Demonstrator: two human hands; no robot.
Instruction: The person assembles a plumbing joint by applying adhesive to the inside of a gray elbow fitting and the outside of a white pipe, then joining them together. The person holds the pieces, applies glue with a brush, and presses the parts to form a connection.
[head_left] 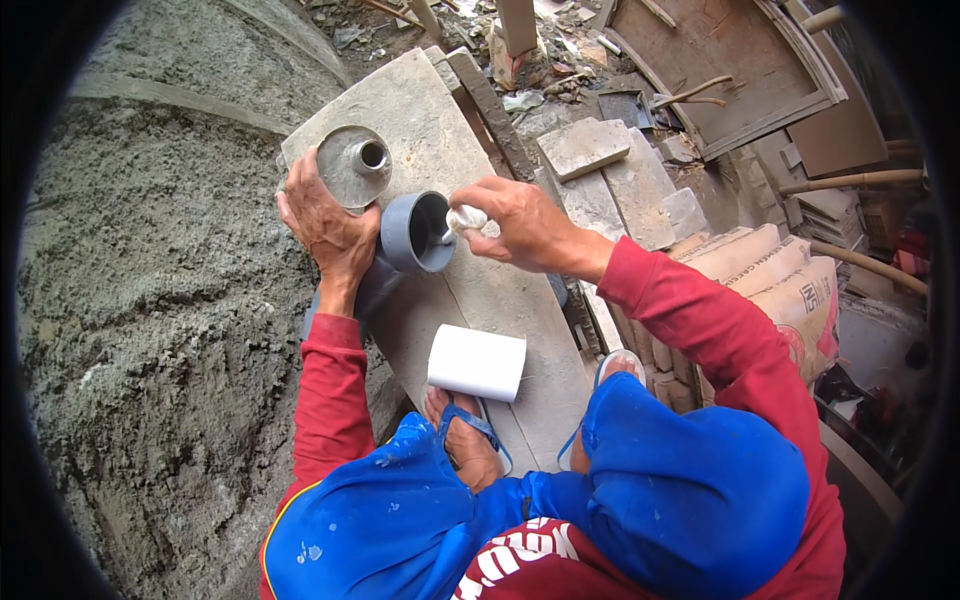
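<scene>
My left hand (328, 222) is curled round the edge of a round grey disc-shaped piece (347, 188) with a short hollow neck, its thumb close to a grey plastic pipe fitting (396, 232). The fitting's round mouth is turned to the right, and its body runs back under my left wrist. My right hand (522, 222) pinches a small crumpled white tube (467, 220), whose narrow tip reaches to the right inner rim of the mouth. A short white cylinder (478, 362), perhaps a pipe piece or a roll, lies on the slab just beyond my left foot.
I squat on a long concrete slab (425, 130). Rough wet-looking mortar (170, 300) rises along the left. Stacked blocks (585, 150), full paper sacks (780, 285) and bamboo poles (850, 182) crowd the right. Rubble and a wooden panel (705, 60) stand farther off.
</scene>
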